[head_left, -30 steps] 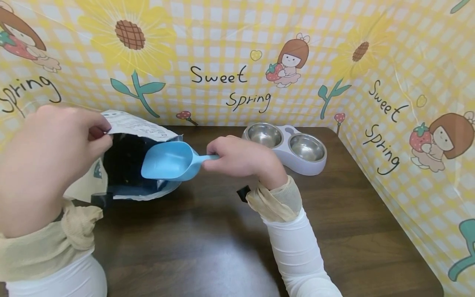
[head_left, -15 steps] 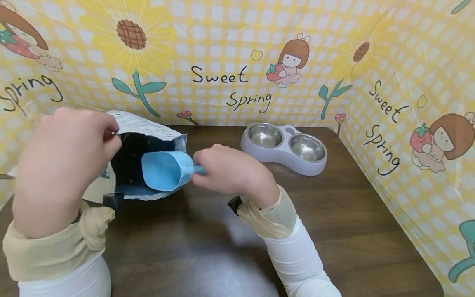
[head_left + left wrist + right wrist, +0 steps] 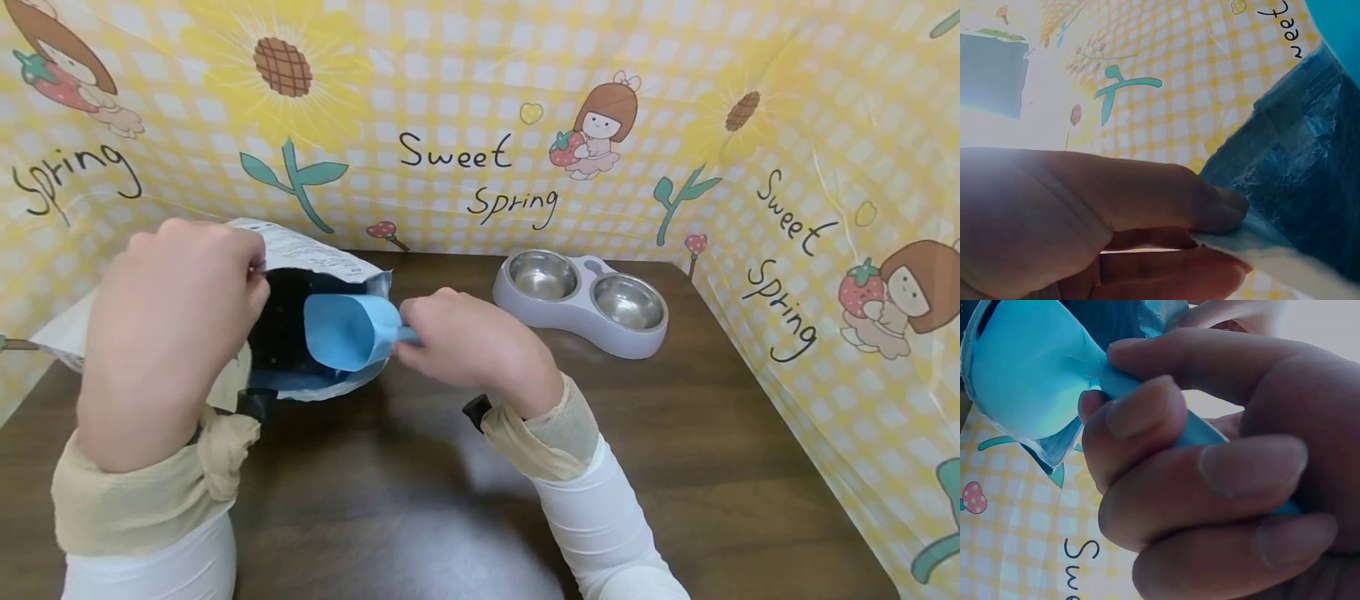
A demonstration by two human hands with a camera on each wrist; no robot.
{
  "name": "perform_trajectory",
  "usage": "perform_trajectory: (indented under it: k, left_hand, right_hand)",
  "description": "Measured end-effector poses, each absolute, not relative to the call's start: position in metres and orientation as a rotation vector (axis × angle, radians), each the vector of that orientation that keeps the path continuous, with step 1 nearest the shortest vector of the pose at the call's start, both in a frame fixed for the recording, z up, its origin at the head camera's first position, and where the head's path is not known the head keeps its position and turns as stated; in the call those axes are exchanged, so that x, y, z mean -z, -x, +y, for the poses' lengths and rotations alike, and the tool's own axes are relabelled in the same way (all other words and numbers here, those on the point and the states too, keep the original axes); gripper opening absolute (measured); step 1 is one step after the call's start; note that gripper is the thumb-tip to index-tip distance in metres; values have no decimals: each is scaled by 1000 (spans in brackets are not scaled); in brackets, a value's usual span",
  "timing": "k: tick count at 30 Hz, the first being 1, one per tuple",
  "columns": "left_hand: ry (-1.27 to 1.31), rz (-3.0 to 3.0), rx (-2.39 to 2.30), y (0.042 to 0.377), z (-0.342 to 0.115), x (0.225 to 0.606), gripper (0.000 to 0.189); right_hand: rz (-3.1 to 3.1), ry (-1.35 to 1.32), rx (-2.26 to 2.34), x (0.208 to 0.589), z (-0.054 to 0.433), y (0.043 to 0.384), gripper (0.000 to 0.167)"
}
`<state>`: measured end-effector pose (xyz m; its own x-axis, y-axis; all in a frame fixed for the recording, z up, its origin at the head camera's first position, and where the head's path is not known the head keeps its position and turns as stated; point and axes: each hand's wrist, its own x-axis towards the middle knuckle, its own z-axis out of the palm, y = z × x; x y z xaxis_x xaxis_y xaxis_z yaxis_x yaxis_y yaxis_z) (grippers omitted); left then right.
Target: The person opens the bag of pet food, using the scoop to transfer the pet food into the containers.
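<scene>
A bag [image 3: 315, 250] with a pale printed outside and a dark inside lies on the table, its mouth turned toward me. My left hand [image 3: 168, 333] pinches the bag's rim between thumb and fingers, as the left wrist view shows at the bag edge [image 3: 1254, 247]. In my right hand [image 3: 480, 346] is a blue scoop [image 3: 341, 332], its head in the bag's mouth. The right wrist view shows fingers curled round the scoop's handle [image 3: 1200, 432]. What lies deep in the bag is too dark to tell.
A lilac double pet bowl [image 3: 592, 321] with two steel dishes stands at the back right of the dark wooden table [image 3: 637, 483]. Yellow checked cloth [image 3: 450, 75] walls the back and sides.
The scoop has tilted, its head now in the bag's mouth, and the right hand has shifted left and down. The left hand and bag rim have moved right in view, which has also shifted slightly.
</scene>
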<state>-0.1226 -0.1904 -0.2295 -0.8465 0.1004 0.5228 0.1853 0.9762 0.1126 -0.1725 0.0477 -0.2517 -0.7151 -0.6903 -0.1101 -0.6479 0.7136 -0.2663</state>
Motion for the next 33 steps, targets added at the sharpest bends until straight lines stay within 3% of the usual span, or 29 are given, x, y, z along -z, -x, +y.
perform_trajectory:
  k: [23,33]
  left_hand:
    - [205,-2608,217,122,-199,228,25]
    - [140,-2650,264,122,-200,225,16]
  right_hand:
    - [2844,1006,230,251,42,161,18]
    - [2854,1138,225,256,28,141,16]
